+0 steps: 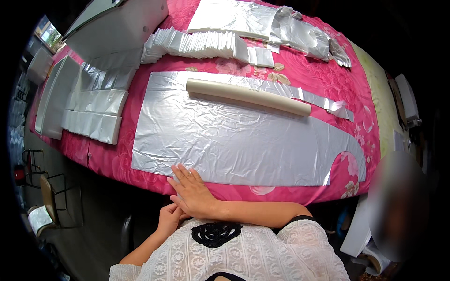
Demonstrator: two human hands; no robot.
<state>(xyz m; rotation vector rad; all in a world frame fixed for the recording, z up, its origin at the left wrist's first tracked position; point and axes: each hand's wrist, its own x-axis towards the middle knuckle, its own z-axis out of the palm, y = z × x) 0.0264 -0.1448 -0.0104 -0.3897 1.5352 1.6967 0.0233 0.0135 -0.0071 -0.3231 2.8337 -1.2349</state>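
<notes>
A shiny, silvery-white plastic film sheet lies spread on the pink flowered cloth, with a curved cut-out at its right end and a long narrow strip at its far side. Across its far part rests a beige cardboard tube, slightly slanted. My right hand reaches over to the near left edge of the sheet, fingers stretched out and touching it. Just below, close to my body, is my left hand, its fingers curled in and partly hidden by the right one; what they hold, if anything, cannot be seen.
Folded plastic packets lie in rows at the left, beside a white bin and a larger white box. A long row of folded film runs behind the tube. More film sheets lie at the far edge. A chair stands lower left.
</notes>
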